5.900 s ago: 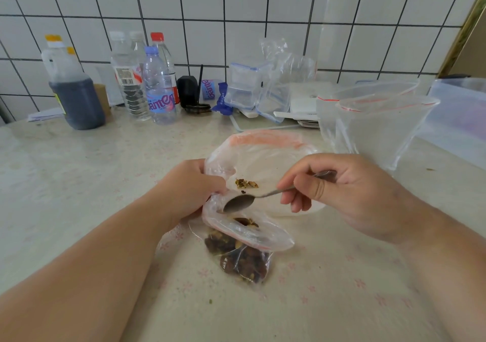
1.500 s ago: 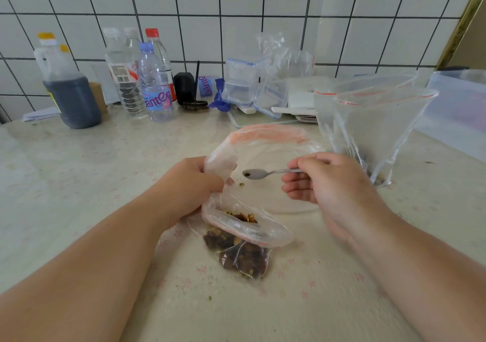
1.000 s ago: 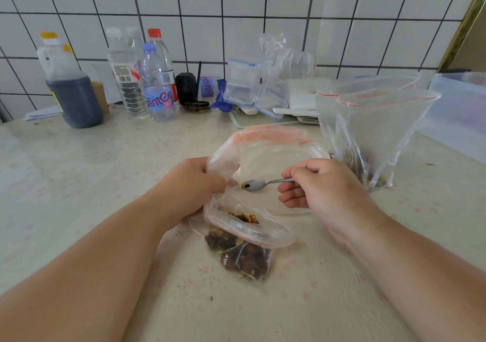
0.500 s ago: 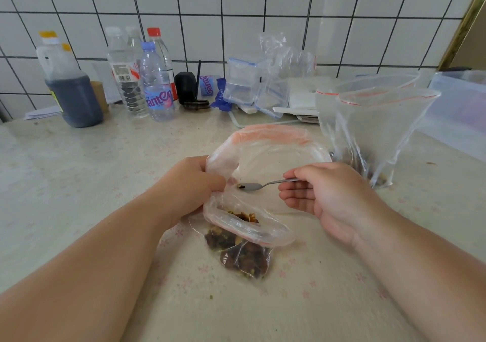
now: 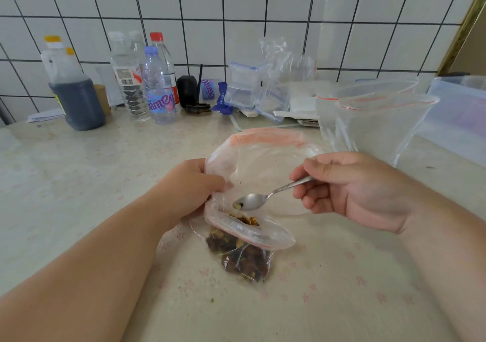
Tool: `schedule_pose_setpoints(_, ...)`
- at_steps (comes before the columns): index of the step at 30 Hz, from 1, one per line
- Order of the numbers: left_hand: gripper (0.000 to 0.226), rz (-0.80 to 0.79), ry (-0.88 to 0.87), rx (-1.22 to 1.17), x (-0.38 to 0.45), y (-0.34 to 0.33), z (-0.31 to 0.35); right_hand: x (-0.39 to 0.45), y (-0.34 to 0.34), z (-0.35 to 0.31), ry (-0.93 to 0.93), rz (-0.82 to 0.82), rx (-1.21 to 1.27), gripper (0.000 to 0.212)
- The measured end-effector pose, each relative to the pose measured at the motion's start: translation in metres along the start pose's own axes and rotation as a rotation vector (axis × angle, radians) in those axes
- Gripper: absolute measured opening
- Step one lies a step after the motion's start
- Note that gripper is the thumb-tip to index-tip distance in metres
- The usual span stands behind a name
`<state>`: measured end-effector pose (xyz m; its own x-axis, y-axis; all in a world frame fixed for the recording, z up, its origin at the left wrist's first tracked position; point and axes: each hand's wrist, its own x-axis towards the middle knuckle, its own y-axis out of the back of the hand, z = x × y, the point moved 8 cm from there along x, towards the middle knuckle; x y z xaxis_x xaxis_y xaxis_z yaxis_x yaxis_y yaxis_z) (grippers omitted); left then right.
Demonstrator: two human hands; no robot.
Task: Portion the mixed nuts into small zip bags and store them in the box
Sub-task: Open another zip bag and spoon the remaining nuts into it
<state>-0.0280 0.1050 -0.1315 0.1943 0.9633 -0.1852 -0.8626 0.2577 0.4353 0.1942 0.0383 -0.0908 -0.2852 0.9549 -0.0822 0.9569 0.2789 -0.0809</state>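
Note:
A small zip bag partly filled with brown mixed nuts stands on the table in front of me. My left hand grips its rim together with the edge of a large, nearly empty clear bag lying behind it. My right hand pinches the handle of a metal spoon. The spoon's bowl hangs just above the small bag's mouth with a few nut bits in it.
Two open clear zip bags stand at the right, with a translucent plastic box behind them. Along the tiled wall stand a dark liquid jug, several water bottles and small clip-lid containers.
My right hand has lowered the spoon from inside the large bag to just above the small bag's mouth. My left hand has kept its grip on the bag rims.

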Motion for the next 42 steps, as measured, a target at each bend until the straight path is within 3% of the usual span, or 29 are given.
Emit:
schedule_pose_setpoints(4, 0.033, 0.009, 0.010, -0.035, -0.001, 0.002, 0.001, -0.006, -0.004, -0.007, 0.101, -0.112, -0.260, 0.018)
schedule_pose_setpoints(9, 0.031, 0.042, 0.027, -0.064, 0.000, 0.008, 0.001, -0.010, -0.014, -0.021, 0.277, -0.123, -0.459, 0.009)
schedule_pose_setpoints(12, 0.009, 0.083, 0.020, -0.095, 0.001, 0.012, 0.001, -0.011, -0.008, -0.030, 0.353, -0.044, -0.398, 0.011)
schedule_pose_setpoints(16, 0.007, 0.124, -0.001, -0.110, 0.004, 0.015, 0.001, -0.005, 0.019, -0.031, 0.357, 0.229, -0.385, 0.019)
schedule_pose_setpoints(20, 0.009, 0.183, -0.028, -0.193, 0.008, 0.020, -0.001, -0.001, 0.023, -0.024, 0.366, 0.330, -0.552, 0.021)
schedule_pose_setpoints(24, 0.022, 0.260, -0.032, -0.232, 0.011, 0.021, -0.007, 0.003, 0.011, -0.023, 0.476, 0.344, -1.029, 0.020)
schedule_pose_setpoints(28, 0.029, 0.327, -0.032, -0.087, 0.013, 0.023, -0.008, 0.014, 0.004, -0.011, 0.502, 0.278, -1.302, 0.026)
schedule_pose_setpoints(33, 0.037, 0.372, -0.053, 0.041, 0.011, 0.024, -0.008, 0.023, 0.015, -0.003, 0.449, 0.393, -1.363, 0.032)
schedule_pose_setpoints(37, 0.042, 0.382, -0.082, 0.206, 0.014, 0.022, -0.003, 0.028, 0.016, 0.005, 0.340, 0.383, -1.416, 0.037)
schedule_pose_setpoints(42, 0.052, 0.394, -0.038, 0.366, 0.012, 0.032, 0.002, 0.013, 0.010, -0.011, 0.445, 0.440, -1.349, 0.027)
